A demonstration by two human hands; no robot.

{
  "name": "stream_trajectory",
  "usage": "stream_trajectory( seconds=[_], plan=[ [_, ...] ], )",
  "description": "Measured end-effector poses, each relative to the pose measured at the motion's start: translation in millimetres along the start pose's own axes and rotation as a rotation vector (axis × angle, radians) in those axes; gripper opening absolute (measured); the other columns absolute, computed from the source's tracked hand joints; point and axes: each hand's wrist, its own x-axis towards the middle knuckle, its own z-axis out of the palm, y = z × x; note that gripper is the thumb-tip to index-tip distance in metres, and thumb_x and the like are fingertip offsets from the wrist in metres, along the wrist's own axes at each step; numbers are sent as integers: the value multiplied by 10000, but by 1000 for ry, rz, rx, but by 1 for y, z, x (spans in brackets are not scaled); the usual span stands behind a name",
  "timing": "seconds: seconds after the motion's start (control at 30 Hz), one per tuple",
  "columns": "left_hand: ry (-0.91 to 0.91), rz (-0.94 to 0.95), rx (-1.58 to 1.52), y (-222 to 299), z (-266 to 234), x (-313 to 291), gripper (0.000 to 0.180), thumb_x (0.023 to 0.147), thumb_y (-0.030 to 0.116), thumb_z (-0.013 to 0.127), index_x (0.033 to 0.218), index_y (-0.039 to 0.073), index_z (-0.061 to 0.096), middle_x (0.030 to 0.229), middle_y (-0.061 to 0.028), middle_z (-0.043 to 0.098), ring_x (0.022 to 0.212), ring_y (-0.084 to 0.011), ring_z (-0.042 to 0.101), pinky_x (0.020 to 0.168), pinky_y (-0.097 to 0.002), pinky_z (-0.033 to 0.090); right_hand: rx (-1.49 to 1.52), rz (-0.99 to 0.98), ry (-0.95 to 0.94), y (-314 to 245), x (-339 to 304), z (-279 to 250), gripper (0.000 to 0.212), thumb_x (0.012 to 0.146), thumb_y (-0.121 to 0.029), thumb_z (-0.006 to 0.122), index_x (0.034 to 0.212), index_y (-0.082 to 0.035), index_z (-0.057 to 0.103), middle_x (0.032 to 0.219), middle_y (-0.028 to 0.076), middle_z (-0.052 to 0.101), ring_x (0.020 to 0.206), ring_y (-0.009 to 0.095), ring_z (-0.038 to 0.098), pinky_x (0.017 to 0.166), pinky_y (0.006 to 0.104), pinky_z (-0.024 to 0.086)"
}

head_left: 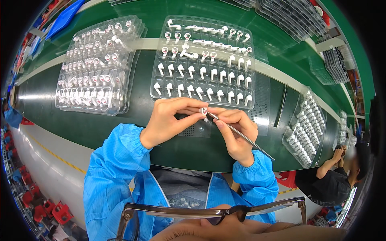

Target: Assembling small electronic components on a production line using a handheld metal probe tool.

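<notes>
Between the thumb and fingertips of my left hand (pixel 171 118) is a small white earbud shell (pixel 203 111), its round open end turned up. Slim metal tweezers (pixel 256 145) lie in the pinch of my right hand (pixel 238 132), their tip touching or very near the shell's opening. What sits at that tip is too small to make out. Just beyond my hands, a clear plastic tray (pixel 156 60) carries rows of white earbud parts. Its near rows stand with stems down, while those farther back lie in mixed directions.
Stacked clear trays (pixel 128 80) of similar parts stand at left on the green bench. Another filled tray (pixel 296 156) lies at right, beside a dark thin bar (pixel 281 105). More trays (pixel 290 18) are piled at the far right. A person in black (pixel 327 180) works farther right.
</notes>
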Motion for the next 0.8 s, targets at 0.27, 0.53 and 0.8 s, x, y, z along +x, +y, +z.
stream_trajectory(
  seconds=[0.27,0.53,0.8],
  plan=[
    [4,25,26,0,0,1,238,781,-69,649,1019,-62,635,987,-150,658,876,-195,665,772,-267,560,-7,9,3,-1,-1,0,94,797,123,595,840,53,550,910,168,640,975,266,635,773,298,525],
    [16,60,84,1,1,0,247,772,-58,660,1018,-46,643,977,-142,665,864,-188,670,754,-263,562,-8,16,14,0,-2,2,94,793,121,601,845,57,556,920,173,640,972,261,635,781,293,522],
    [28,62,98,1,1,1,253,769,-49,667,1020,-38,646,974,-136,669,857,-183,672,745,-260,561,-35,36,15,0,-2,3,90,790,117,604,847,62,562,933,180,645,961,256,640,785,288,522]
  ],
)
